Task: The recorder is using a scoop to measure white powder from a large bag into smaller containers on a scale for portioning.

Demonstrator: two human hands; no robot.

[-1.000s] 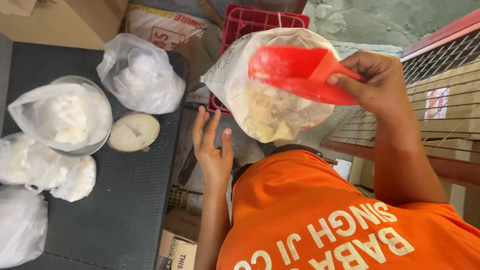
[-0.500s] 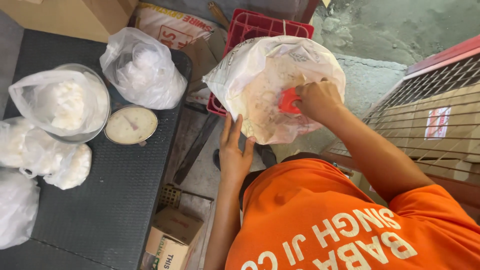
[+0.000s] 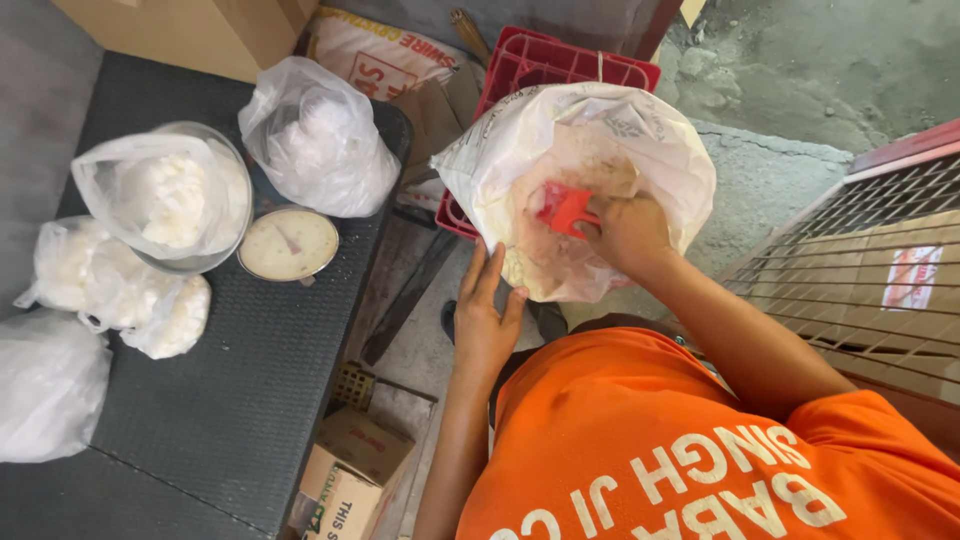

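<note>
Dial scale (image 3: 291,244) on dark table (image 3: 250,400); filled plastic bags (image 3: 318,140) around; red crate (image 3: 560,65); cardboard box (image 3: 345,480) below.

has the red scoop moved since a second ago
Yes. The red scoop, held in the right hand, has gone from above the rim of the big white sack down into its open mouth.

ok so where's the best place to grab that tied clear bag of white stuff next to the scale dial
Grip the clear bag by its gathered neck at the top left, coming from above. The plastic bunches there, while the body is soft, bulging and probably slippery. The scale dial sits close on its near side, so a side approach looks cramped.
</note>
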